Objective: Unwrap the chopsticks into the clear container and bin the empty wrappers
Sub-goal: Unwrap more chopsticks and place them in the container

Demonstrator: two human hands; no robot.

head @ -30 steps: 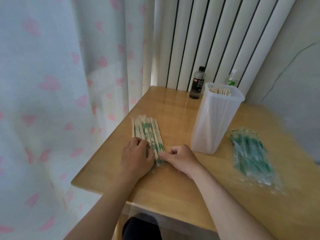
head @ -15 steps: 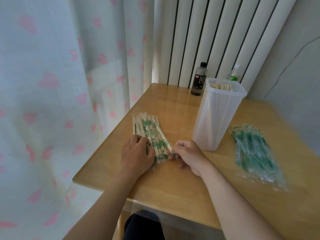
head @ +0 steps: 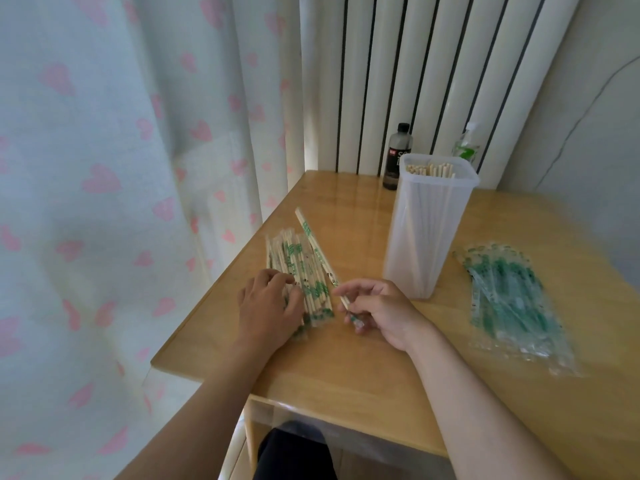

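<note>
I'm looking down on a wooden table (head: 346,375) pushed into a corner, with a heart-print curtain (head: 86,168) to the left. Nearest to me, the left hand (head: 268,311) lies on the near end of the pile (head: 301,275) of wrapped chopsticks, fingers curled over it and holding it down. Just beside it, the right hand (head: 384,311) pinches the near end of one wrapped pair (head: 313,244), which slants away to the far left across the pile's right edge, its wrapper not yet off. I judge this to be the start of another cycle: one pair picked out, ready to be stripped. Over on the right, well apart from the hands, the wrappers (head: 512,303) lie in a loose heap of crinkled clear film with green print; none of them is binned, and no bin is in view. Further back, the container (head: 429,230) stands upright between the two heaps, tall, translucent and lidless, with bare sticks (head: 429,169) showing their ends at its rim, so a good share is done. The pile looks about as big as the wrapper heap, so I'd put the job near halfway, with all the binning left. Behind stand a dark bottle (head: 398,157) and a green-labelled bottle (head: 465,147), against a white radiator (head: 415,64).
</note>
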